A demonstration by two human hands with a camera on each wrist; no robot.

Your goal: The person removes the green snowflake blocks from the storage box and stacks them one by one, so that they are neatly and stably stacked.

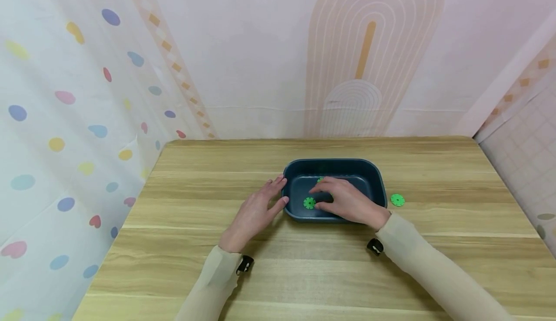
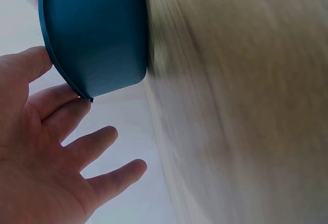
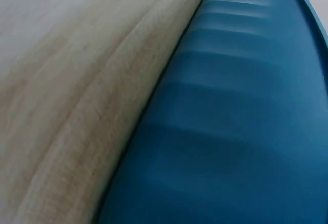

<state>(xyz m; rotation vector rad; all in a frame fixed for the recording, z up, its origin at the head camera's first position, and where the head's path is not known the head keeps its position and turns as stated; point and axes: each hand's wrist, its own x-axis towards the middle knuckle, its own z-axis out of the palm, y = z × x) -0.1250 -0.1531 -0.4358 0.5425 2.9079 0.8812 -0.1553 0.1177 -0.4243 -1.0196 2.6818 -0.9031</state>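
Fingers and thumb of the right hand (image 1: 347,201) stand apart, bent down into a dark blue, rounded-rectangular open tray (image 1: 330,168), with the thumb tip just beside a bright green, notched round disc (image 1: 306,204) lying flat on the tray's floor, left of its middle; whether thumb and disc touch, I cannot tell. Left hand (image 1: 256,208) fingers are spread, their tips and the thumb resting against the tray's left rim, apparently to steady it. Another green notched disc (image 1: 320,179) shows farther back in the tray, partly hidden by the right hand, while a separate green round disc (image 1: 397,199) lies outside, on the wood-grain table (image 1: 312,272), near the tray's right wall. The step in hand looks like handling the discs inside the tray, though a pick and a release look alike from here. Should it be a pick, the next move calls for closing thumb and forefinger on the disc's thin edge; should it be a release, for lifting clear without dragging the disc, the left hand keeping the tray steady.
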